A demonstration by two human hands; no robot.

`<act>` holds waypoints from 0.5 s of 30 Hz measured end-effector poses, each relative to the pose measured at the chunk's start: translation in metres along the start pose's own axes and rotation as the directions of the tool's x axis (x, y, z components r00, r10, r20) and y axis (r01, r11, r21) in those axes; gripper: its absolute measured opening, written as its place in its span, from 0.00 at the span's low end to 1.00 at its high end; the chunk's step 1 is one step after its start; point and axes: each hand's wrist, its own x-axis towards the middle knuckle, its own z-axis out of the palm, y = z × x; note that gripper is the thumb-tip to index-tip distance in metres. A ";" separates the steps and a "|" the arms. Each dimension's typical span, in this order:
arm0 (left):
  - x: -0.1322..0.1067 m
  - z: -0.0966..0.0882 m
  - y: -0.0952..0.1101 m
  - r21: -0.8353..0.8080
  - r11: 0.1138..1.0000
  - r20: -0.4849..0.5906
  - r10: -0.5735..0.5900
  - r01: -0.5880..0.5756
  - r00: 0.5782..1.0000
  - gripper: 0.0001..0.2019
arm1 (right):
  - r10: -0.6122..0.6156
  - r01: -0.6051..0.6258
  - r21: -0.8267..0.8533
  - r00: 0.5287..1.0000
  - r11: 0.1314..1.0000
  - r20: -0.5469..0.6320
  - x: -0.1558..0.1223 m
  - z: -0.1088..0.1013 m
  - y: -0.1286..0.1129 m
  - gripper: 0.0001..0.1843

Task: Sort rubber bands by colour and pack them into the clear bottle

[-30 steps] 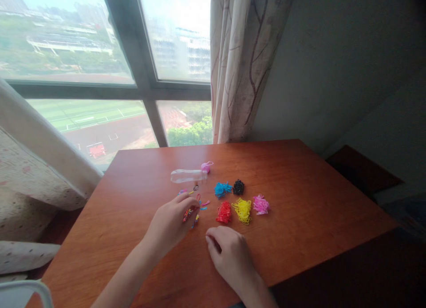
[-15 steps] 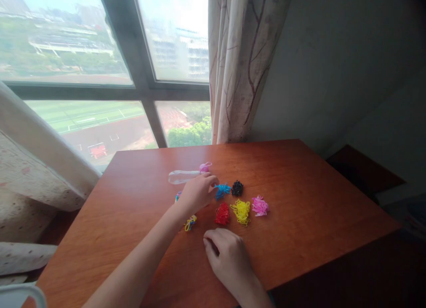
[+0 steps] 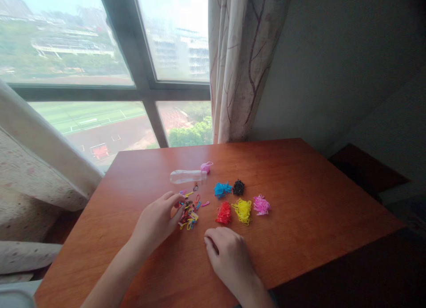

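Note:
My left hand (image 3: 158, 217) is over the left edge of a mixed pile of small coloured rubber bands (image 3: 189, 212). Its thumb and forefinger are apart at the bands, and nothing shows between them. My right hand (image 3: 228, 252) rests on the table in a loose fist, with its inside hidden. Just beyond it lie sorted heaps: red bands (image 3: 223, 213), yellow bands (image 3: 242, 211) and pink bands (image 3: 262, 205). Blue bands (image 3: 222, 190) and black bands (image 3: 238, 187) form two more heaps farther back.
Behind the mixed pile a clear plastic bottle (image 3: 187, 176) lies on its side, a pink cap (image 3: 206, 167) with a loop at its mouth. The brown wooden table (image 3: 316, 197) reaches the window. Curtains (image 3: 229, 77) hang beside the glass.
My left hand has moved from beside the blue heap back left to the mixed pile, which is now mostly uncovered. My right hand has stayed in place.

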 end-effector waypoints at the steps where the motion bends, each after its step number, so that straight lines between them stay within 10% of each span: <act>1: -0.007 0.002 -0.003 0.009 1.000 -0.003 -0.020 0.020 1.000 0.11 | 0.004 -0.004 -0.009 1.000 1.000 0.001 0.000 0.000 0.000 0.08; 15: -0.041 0.017 -0.010 -0.001 0.997 0.029 -0.072 0.072 0.997 0.10 | 0.078 -0.075 -0.070 0.997 0.995 0.031 0.017 0.009 -0.022 0.05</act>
